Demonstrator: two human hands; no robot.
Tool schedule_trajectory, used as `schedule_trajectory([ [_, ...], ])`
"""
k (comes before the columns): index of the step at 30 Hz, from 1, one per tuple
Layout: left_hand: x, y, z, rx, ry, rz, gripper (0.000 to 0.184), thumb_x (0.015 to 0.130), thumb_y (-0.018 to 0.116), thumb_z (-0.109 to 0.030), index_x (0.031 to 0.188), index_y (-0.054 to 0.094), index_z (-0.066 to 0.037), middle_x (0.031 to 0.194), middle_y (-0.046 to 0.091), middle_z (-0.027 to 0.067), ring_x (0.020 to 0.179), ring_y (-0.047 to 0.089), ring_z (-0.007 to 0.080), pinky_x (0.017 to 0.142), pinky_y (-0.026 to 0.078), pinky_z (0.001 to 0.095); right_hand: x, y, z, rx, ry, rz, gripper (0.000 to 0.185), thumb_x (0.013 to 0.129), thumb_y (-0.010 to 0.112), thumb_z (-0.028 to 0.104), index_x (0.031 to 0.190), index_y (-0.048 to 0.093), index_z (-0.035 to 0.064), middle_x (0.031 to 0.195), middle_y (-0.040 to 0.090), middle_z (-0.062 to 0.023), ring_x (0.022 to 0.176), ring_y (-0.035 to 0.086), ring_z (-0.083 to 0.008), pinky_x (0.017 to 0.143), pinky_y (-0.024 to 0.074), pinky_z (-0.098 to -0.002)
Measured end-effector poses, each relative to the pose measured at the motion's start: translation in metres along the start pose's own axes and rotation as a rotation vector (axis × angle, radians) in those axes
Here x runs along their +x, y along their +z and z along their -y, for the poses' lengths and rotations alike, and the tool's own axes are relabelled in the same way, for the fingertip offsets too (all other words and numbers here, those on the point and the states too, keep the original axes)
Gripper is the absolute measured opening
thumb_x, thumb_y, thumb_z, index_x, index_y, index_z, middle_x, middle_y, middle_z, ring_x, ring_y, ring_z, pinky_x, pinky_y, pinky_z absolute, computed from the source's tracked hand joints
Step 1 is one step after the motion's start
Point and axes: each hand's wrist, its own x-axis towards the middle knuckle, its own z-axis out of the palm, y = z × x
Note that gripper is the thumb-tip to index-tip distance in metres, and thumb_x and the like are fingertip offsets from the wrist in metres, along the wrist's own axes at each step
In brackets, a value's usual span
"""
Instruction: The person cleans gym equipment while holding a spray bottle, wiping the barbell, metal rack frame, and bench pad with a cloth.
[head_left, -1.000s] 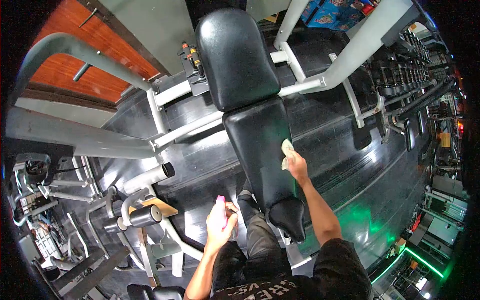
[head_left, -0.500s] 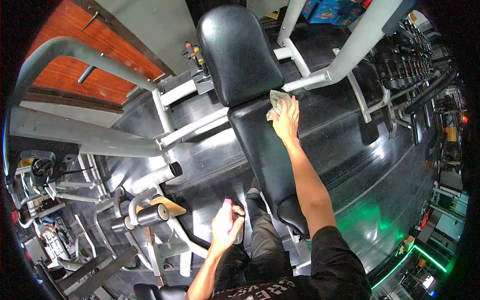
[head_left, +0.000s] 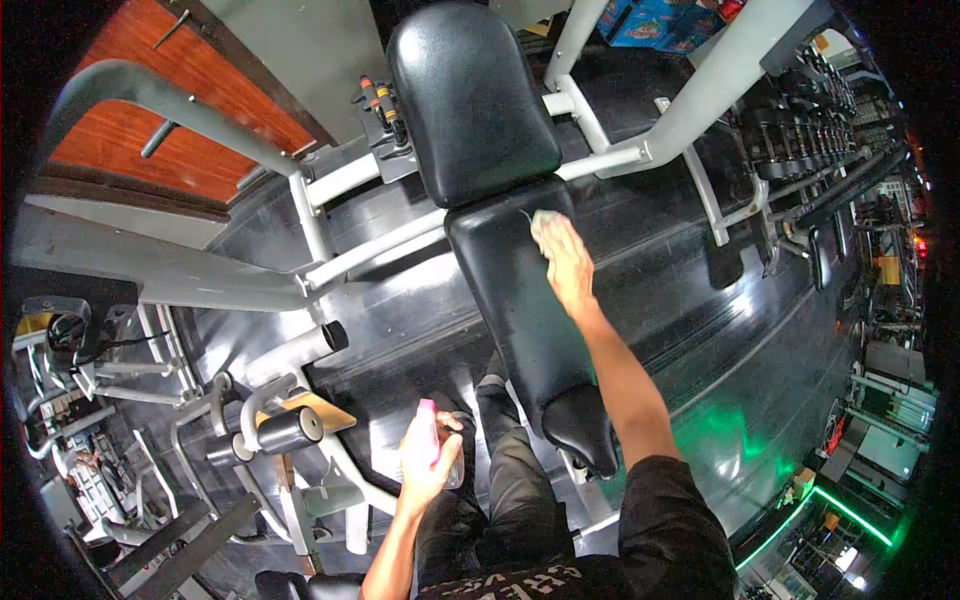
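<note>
My right hand [head_left: 566, 268] presses a pale cloth [head_left: 543, 228] onto the right edge of a black padded bench seat [head_left: 515, 290]. Its fingers lie over the cloth and hide part of it. Above the seat is the bench's black backrest [head_left: 472, 105]. Low in the view, over my legs, my left hand [head_left: 424, 465] is wrapped round a spray bottle with a pink top [head_left: 427, 408]. Much of the bottle is hidden behind the fingers and palm.
Grey steel frame bars [head_left: 380, 250] run out on both sides of the bench. A machine with black foam rollers [head_left: 290, 430] stands at left. Racked dumbbells [head_left: 795, 135] are at upper right. Small orange-banded handles [head_left: 380, 100] sit beside the backrest.
My right hand and the cloth have slid down the seat, away from the gap by the backrest. The cloth looks more bunched under my fingers. My left hand still holds the spray bottle.
</note>
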Motion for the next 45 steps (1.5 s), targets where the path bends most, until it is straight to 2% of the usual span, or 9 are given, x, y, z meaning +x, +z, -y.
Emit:
schedule_trajectory([
  [6, 0.003, 0.008, -0.010, -0.124, 0.002, -0.083, 0.028, 0.080, 0.064, -0.001, 0.106, 0.054, 0.000, 0.089, 0.063, 0.0064, 0.063, 0.055, 0.0099, 0.061, 0.046, 0.0250, -0.119, -0.015, -0.015, 0.078, 0.050, 0.154, 0.038, 0.077, 0.055, -0.001, 0.115, 0.060, 0.0023, 0.122, 0.057, -0.0172, 0.116, 0.052, -0.0330, 0.099, 0.0420, -0.0385],
  [8, 0.004, 0.008, -0.016, -0.082, 0.041, -0.056, 0.029, 0.080, 0.064, -0.001, 0.107, 0.053, 0.001, 0.089, 0.063, 0.0078, 0.062, 0.056, 0.0109, 0.061, 0.047, 0.0260, -0.123, -0.020, -0.025, 0.452, 0.377, 0.338, 0.038, 0.078, 0.055, 0.003, 0.115, 0.060, 0.0051, 0.121, 0.057, -0.0154, 0.111, 0.055, -0.0344, 0.094, 0.0456, -0.0371],
  [15, 0.005, 0.012, -0.013, -0.020, 0.057, -0.048, 0.027, 0.079, 0.063, 0.000, 0.105, 0.054, 0.002, 0.089, 0.063, 0.0080, 0.065, 0.057, 0.0115, 0.063, 0.047, 0.0261, 0.036, -0.028, 0.025, 0.381, 0.196, -0.157, 0.041, 0.079, 0.065, 0.006, 0.120, 0.060, 0.0090, 0.134, 0.044, -0.0169, 0.120, 0.047, -0.0346, 0.100, 0.0409, -0.0394],
  [26, 0.002, 0.004, -0.022, -0.081, 0.012, 0.039, 0.029, 0.083, 0.062, -0.003, 0.109, 0.050, 0.000, 0.094, 0.061, 0.0094, 0.085, 0.059, 0.0138, 0.075, 0.049, 0.0271, -0.075, 0.016, 0.029, -0.034, 0.153, 0.112, 0.049, 0.075, 0.059, 0.003, 0.121, 0.060, 0.0212, 0.129, 0.049, -0.0112, 0.118, 0.046, -0.0314, 0.095, 0.0397, -0.0404],
  [29, 0.006, 0.001, -0.022, -0.132, 0.080, -0.091, 0.026, 0.078, 0.065, 0.000, 0.101, 0.055, 0.003, 0.086, 0.063, 0.0094, 0.062, 0.056, 0.0120, 0.061, 0.046, 0.0258, -0.132, 0.009, 0.008, -0.006, 0.166, 0.221, 0.050, 0.073, 0.059, 0.000, 0.120, 0.059, 0.0176, 0.125, 0.052, -0.0131, 0.110, 0.051, -0.0332, 0.092, 0.0425, -0.0412],
  [32, 0.006, -0.006, -0.025, -0.152, 0.085, -0.110, 0.026, 0.078, 0.065, 0.000, 0.101, 0.055, 0.003, 0.086, 0.063, 0.0089, 0.062, 0.056, 0.0119, 0.060, 0.046, 0.0255, -0.140, 0.002, -0.001, 0.385, 0.225, 0.222, 0.047, 0.075, 0.057, -0.003, 0.120, 0.058, 0.0097, 0.119, 0.055, -0.0155, 0.107, 0.054, -0.0332, 0.091, 0.0441, -0.0392],
  [34, 0.005, -0.012, -0.022, -0.085, 0.078, -0.095, 0.026, 0.078, 0.065, 0.001, 0.102, 0.055, 0.003, 0.087, 0.064, 0.0086, 0.063, 0.056, 0.0117, 0.061, 0.046, 0.0252, -0.100, -0.014, 0.011, 0.797, 0.595, 0.038, 0.040, 0.079, 0.056, -0.001, 0.118, 0.056, 0.0024, 0.114, 0.056, -0.0178, 0.109, 0.055, -0.0319, 0.093, 0.0435, -0.0361],
  [38, 0.002, -0.011, -0.015, -0.152, 0.026, -0.110, 0.026, 0.078, 0.065, 0.002, 0.102, 0.055, 0.003, 0.087, 0.064, 0.0084, 0.063, 0.057, 0.0115, 0.061, 0.046, 0.0247, 0.015, -0.027, 0.044, 0.520, 0.204, -0.117, 0.039, 0.082, 0.061, 0.004, 0.120, 0.054, -0.0007, 0.122, 0.051, -0.0182, 0.115, 0.051, -0.0302, 0.095, 0.0440, -0.0344],
  [45, -0.006, -0.001, -0.020, -0.083, 0.073, -0.079, 0.029, 0.078, 0.064, 0.000, 0.106, 0.054, 0.004, 0.087, 0.063, 0.0095, 0.065, 0.058, 0.0121, 0.062, 0.047, 0.0259, 0.026, 0.031, 0.073, -0.092, 0.172, 0.041, 0.057, 0.074, 0.064, 0.008, 0.127, 0.054, 0.0268, 0.127, 0.044, -0.0118, 0.118, 0.041, -0.0315, 0.096, 0.0357, -0.0457],
])
